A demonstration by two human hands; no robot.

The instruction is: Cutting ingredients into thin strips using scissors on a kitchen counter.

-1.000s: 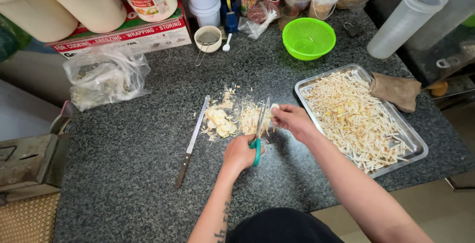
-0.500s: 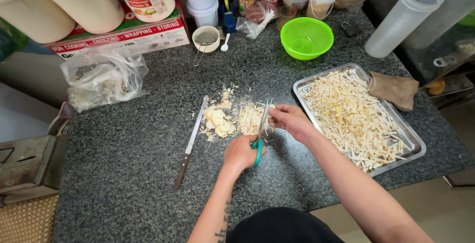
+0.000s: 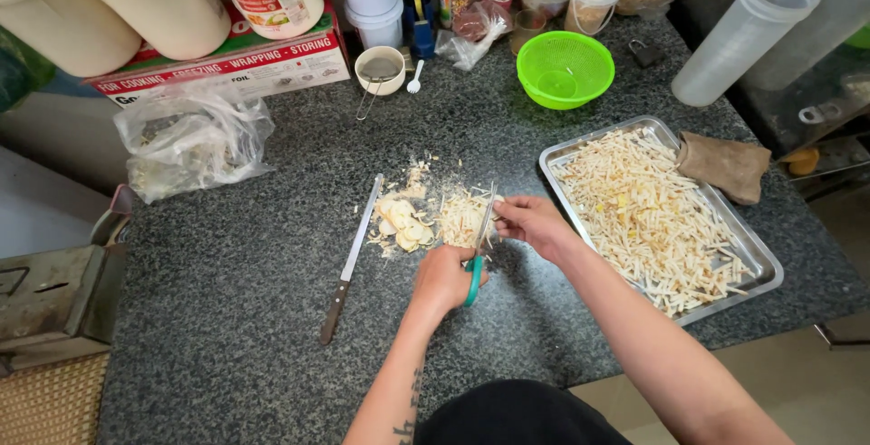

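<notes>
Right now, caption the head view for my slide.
Left hand works green-handled scissors over pale strips steadied by right hand.

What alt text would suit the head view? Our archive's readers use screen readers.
A person's left hand works green-handled scissors over pale slices on a dark granite counter, the right hand steadying them. A knife lies to the left, a metal tray of cut strips to the right.

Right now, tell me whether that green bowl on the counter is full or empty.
Empty. The green bowl stands upright on the counter, and its bare perforated bottom shows with nothing inside.
</notes>
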